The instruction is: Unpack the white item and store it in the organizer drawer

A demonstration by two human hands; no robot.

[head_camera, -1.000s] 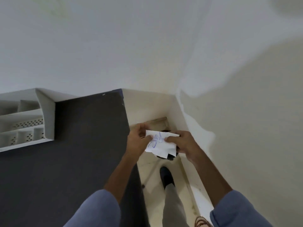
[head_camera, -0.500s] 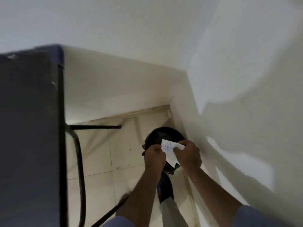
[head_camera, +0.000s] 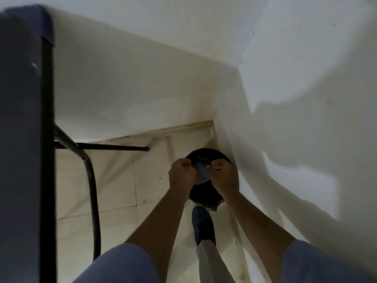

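My left hand (head_camera: 182,175) and my right hand (head_camera: 224,175) are held close together over a black round bin (head_camera: 206,190) standing on the floor in the room's corner. Between the two hands is a crumpled piece of paper (head_camera: 201,174), shaded grey, pinched by the fingers of both. Most of the paper is hidden by the closed fingers. The organizer drawer is out of view.
A dark table (head_camera: 22,139) with black metal legs (head_camera: 91,190) fills the left side. White walls meet at the corner behind the bin. My dark shoe (head_camera: 203,225) stands on the pale tiled floor (head_camera: 114,180) just in front of the bin.
The view has dropped from the tabletop to the floor corner. Both hands have lowered over the bin, and the flat white paper is now crumpled between them.
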